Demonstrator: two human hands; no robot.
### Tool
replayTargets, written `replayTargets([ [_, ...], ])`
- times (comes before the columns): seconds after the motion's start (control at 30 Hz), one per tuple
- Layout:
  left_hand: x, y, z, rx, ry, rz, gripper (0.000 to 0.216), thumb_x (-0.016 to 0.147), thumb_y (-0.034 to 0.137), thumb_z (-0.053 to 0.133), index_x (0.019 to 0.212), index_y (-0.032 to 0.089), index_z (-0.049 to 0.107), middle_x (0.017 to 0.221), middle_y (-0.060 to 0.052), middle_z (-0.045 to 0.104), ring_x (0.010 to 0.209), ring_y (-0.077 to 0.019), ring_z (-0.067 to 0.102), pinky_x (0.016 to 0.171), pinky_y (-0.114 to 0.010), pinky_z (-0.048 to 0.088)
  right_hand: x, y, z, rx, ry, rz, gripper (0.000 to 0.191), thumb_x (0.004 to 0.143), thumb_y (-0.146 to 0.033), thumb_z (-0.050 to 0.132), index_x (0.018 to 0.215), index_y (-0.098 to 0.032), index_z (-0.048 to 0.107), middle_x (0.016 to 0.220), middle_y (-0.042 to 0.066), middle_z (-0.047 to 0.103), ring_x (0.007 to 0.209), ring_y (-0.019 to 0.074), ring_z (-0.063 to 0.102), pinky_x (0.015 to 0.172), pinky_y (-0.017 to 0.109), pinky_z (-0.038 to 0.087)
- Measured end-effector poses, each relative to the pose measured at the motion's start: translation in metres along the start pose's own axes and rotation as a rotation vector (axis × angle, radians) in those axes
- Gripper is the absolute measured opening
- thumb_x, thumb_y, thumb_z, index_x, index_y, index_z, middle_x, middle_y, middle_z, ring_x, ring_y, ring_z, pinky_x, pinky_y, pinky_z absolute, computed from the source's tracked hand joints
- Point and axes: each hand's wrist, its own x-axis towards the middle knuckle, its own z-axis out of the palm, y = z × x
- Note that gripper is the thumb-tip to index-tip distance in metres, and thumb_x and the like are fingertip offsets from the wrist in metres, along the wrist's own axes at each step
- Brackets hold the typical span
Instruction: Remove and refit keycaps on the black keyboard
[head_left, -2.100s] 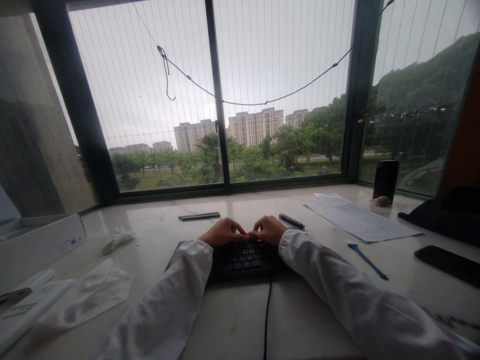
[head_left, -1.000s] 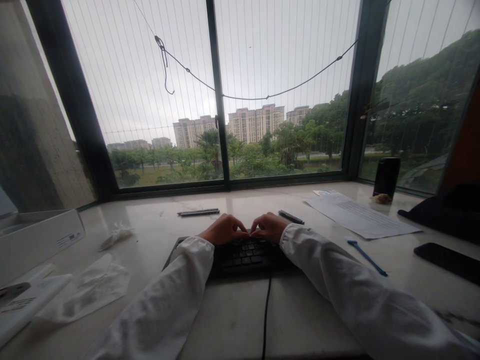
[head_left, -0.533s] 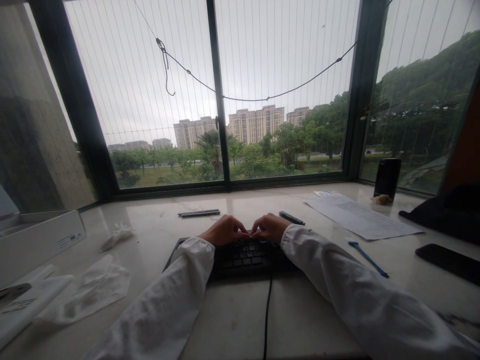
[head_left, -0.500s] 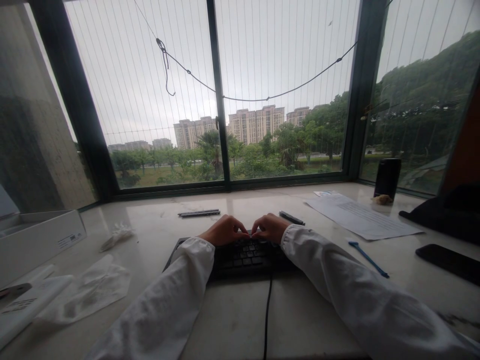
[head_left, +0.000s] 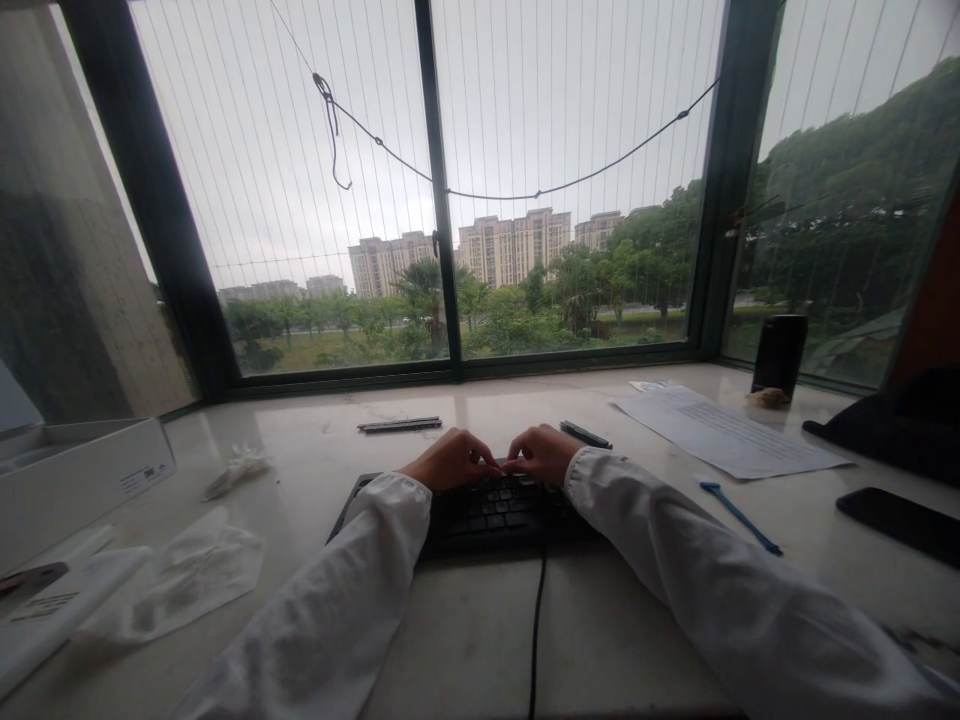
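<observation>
A black keyboard (head_left: 495,510) lies on the pale stone sill in front of me, its cable running toward my body. Over its far edge, my left hand (head_left: 450,460) is closed, thumb and forefinger pinched together at the top row of keys. My right hand (head_left: 541,455) mirrors it from the other side, also pinched, with its fingertips almost meeting the left ones. Whatever sits between the fingertips is too small or hidden to make out. White sleeves cover both forearms and hide the keyboard's ends in part.
Behind the hands lie dark thin strips (head_left: 400,425) and a short dark bar (head_left: 585,434). To the right are a blue tool (head_left: 741,518), printed paper (head_left: 727,432), a phone (head_left: 900,522) and a black can (head_left: 780,355). A white box (head_left: 90,480) and plastic bag (head_left: 180,580) are left.
The fingertips of my two hands have shifted very slightly at the keyboard's top edge, still pinched. The view has moved a little; the other things lie as before.
</observation>
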Motion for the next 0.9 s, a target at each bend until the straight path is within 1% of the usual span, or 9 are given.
replayTargets([
  [0.07, 0.000, 0.002, 0.000, -0.012, -0.004, -0.012, 0.036, 0.071, 0.049, 0.064, 0.084, 0.018, 0.076, 0.049, 0.003, 0.048, 0.052, -0.0067, 0.035, 0.052, -0.020, 0.027, 0.001, 0.001, 0.001, 0.011, 0.009, 0.021, 0.027, 0.070, -0.044, 0.064, 0.084, -0.023, 0.076, 0.057, 0.000, 0.059, 0.055, 0.0101, 0.051, 0.052, 0.021, 0.032],
  [0.23, 0.001, 0.004, 0.002, -0.033, 0.005, -0.100, 0.046, 0.069, 0.056, 0.063, 0.081, 0.013, 0.076, 0.049, 0.002, 0.047, 0.051, -0.0070, 0.033, 0.048, -0.021, 0.023, 0.003, 0.001, 0.006, 0.085, 0.021, 0.122, 0.031, 0.065, -0.046, 0.068, 0.084, -0.022, 0.076, 0.062, 0.000, 0.062, 0.058, 0.0111, 0.052, 0.053, 0.021, 0.034],
  [0.33, 0.004, 0.005, 0.004, -0.017, 0.013, -0.139, 0.044, 0.065, 0.054, 0.067, 0.082, 0.015, 0.076, 0.047, 0.003, 0.045, 0.050, -0.0070, 0.032, 0.047, -0.021, 0.022, 0.003, 0.000, 0.008, 0.138, 0.001, 0.185, 0.033, 0.064, -0.045, 0.069, 0.086, -0.022, 0.075, 0.061, 0.000, 0.060, 0.060, 0.0113, 0.052, 0.055, 0.021, 0.035],
  [0.43, 0.006, 0.007, 0.006, 0.014, 0.018, -0.141, 0.038, 0.064, 0.050, 0.068, 0.080, 0.016, 0.076, 0.048, 0.002, 0.051, 0.050, -0.0074, 0.036, 0.048, -0.021, 0.025, 0.005, -0.001, 0.008, 0.132, -0.023, 0.219, 0.031, 0.064, -0.044, 0.069, 0.085, -0.022, 0.075, 0.062, 0.001, 0.061, 0.063, 0.0122, 0.054, 0.055, 0.021, 0.036],
  [0.53, 0.008, 0.010, 0.008, 0.053, 0.031, -0.129, 0.032, 0.066, 0.045, 0.068, 0.079, 0.017, 0.076, 0.052, 0.000, 0.058, 0.050, -0.0080, 0.041, 0.051, -0.021, 0.030, 0.007, -0.001, 0.009, 0.114, -0.043, 0.234, 0.031, 0.064, -0.043, 0.069, 0.086, -0.022, 0.075, 0.066, 0.002, 0.063, 0.065, 0.0130, 0.056, 0.055, 0.021, 0.036],
  [0.7, 0.010, 0.011, 0.008, 0.096, 0.027, -0.178, 0.030, 0.065, 0.043, 0.068, 0.079, 0.017, 0.076, 0.052, -0.001, 0.061, 0.050, -0.0089, 0.044, 0.051, -0.021, 0.031, 0.010, -0.003, 0.009, 0.103, -0.058, 0.239, 0.032, 0.063, -0.044, 0.071, 0.086, -0.022, 0.075, 0.068, 0.002, 0.064, 0.065, 0.0130, 0.056, 0.055, 0.020, 0.037],
  [0.9, 0.011, 0.011, 0.008, 0.069, 0.007, -0.202, 0.030, 0.064, 0.042, 0.069, 0.080, 0.018, 0.076, 0.059, -0.002, 0.066, 0.053, -0.0103, 0.048, 0.052, -0.022, 0.034, 0.010, -0.006, 0.006, 0.096, -0.075, 0.223, 0.032, 0.064, -0.043, 0.071, 0.085, -0.019, 0.074, 0.066, 0.001, 0.063, 0.060, 0.0112, 0.053, 0.051, 0.020, 0.033],
])
